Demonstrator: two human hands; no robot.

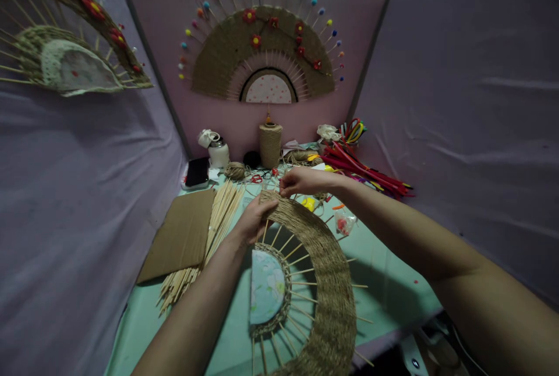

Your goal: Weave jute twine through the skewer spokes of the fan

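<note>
A half-round fan (334, 271) of woven twine on thin wooden sticks is held tilted above the table, its flat side to the left. At its centre is a half disc of pale blue flowered cloth (266, 286) edged with twine. My left hand (255, 217) grips the upper end of the woven band, thumb on top. Just right of it, my right hand (301, 181) has its fingers pinched together at the band's top edge. Whatever lies between those fingertips is too small to make out. Stick ends poke out past the band's outer edge.
Left on the green table lie a cardboard sheet (181, 236), a bundle of wooden sticks (225, 213) and a phone (197, 172). Behind stand a white jar (219, 153) and a twine spool (271, 146). Red pipe cleaners (367, 169) lie right. A finished fan (279, 44) hangs on the wall.
</note>
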